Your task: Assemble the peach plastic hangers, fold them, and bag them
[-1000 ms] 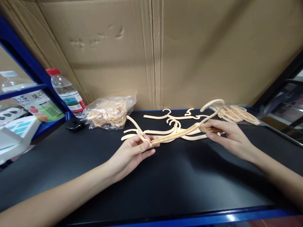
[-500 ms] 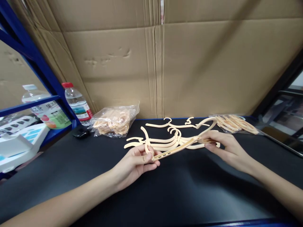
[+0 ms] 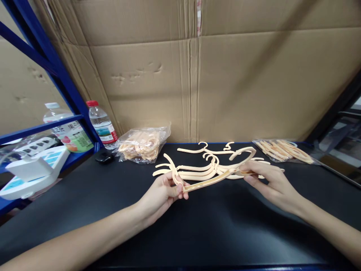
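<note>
Between my two hands a cream plastic clothes hanger (image 3: 207,182) is held above the black table, its hook curving up near my right fingers. My left hand (image 3: 165,192) pinches one end, where a curved piece sticks up from the arm. My right hand (image 3: 267,178) is closed round the other arm beside the hook, and its fingers hide part of that arm. Behind the held hanger, several cream hangers (image 3: 194,174) lie overlapping on the table. Another hanger (image 3: 190,150) lies farther back, with a loose-looking hook piece (image 3: 229,146) near it.
A clear bag of cream parts (image 3: 141,145) sits at the back left, and another bag (image 3: 283,149) at the back right. A red-capped bottle (image 3: 103,126), a black mouse-like object (image 3: 104,156) and a blue rack (image 3: 60,81) stand left. Cardboard (image 3: 146,90) walls the back.
The view has shifted slightly, so the scene sits a little farther right. Both hands keep hold of the hanger, whose hook has tilted somewhat lower.
</note>
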A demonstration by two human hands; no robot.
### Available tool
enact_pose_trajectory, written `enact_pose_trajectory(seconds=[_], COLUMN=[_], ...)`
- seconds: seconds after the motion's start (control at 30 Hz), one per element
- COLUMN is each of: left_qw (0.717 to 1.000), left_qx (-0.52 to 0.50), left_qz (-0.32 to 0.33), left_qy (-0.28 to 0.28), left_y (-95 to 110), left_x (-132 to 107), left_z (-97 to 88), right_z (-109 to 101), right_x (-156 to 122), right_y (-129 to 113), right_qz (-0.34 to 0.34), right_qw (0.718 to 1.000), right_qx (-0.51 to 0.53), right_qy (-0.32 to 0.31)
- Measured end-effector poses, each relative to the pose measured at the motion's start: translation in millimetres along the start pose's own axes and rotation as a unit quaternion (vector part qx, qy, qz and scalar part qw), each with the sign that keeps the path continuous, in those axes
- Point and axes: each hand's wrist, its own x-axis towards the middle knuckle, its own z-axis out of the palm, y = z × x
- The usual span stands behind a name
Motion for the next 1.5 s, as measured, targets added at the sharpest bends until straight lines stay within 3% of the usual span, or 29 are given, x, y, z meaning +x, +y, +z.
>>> enact_pose_trajectory(seconds=[0.4, 0.77, 0.9, 1.0, 1.07, 1.1, 1.17, 1.23, 1.27, 1.37, 1.5], left_qw=[0.996, 0.991, 0.995, 0.992, 0.958, 0.922, 0.82, 0.733, 0.706, 0.673, 0.681], left_qx=[0.009, -0.026, 0.007, 0.121, 0.271, 0.355, 0.497, 0.587, 0.617, 0.67, 0.679], left_qz=[0.073, 0.113, 0.059, -0.016, 0.023, 0.08, 0.2, 0.268, 0.279, 0.264, 0.215], left_qy=[0.055, 0.074, 0.077, -0.001, -0.091, -0.133, -0.201, -0.217, -0.207, -0.169, -0.17], left_y=[3, 4, -3, -8, -10, -11, -10, -11, -11, -15, -18], left_x=[-1, -1, -7, -18, -27, -31, -37, -38, -38, -34, -29], left_z=[1.9, 5.3, 10.8, 18.4, 22.5, 23.6, 23.4, 20.7, 18.8, 13.5, 10.6], right_z=[3, 6, 5, 4, 3, 3, 4, 7, 9, 14, 18], right_x=[-2, -3, -1, 1, 2, 2, 3, 3, 3, 1, 0], right_y=[-12, -8, -7, -7, -7, -7, -9, -10, -11, -11, -6], right_qz=[0.031, 0.12, 0.115, 0.112, 0.103, 0.097, 0.085, 0.076, 0.071, 0.054, 0.05], right_qw=[0.999, 0.992, 0.993, 0.994, 0.994, 0.995, 0.995, 0.994, 0.993, 0.991, 0.99], right_qx=[0.012, 0.034, 0.024, 0.007, 0.003, 0.007, 0.014, 0.014, 0.012, 0.012, -0.008], right_qy=[0.01, -0.021, -0.019, -0.015, -0.02, -0.026, -0.051, -0.082, -0.098, -0.124, -0.131])
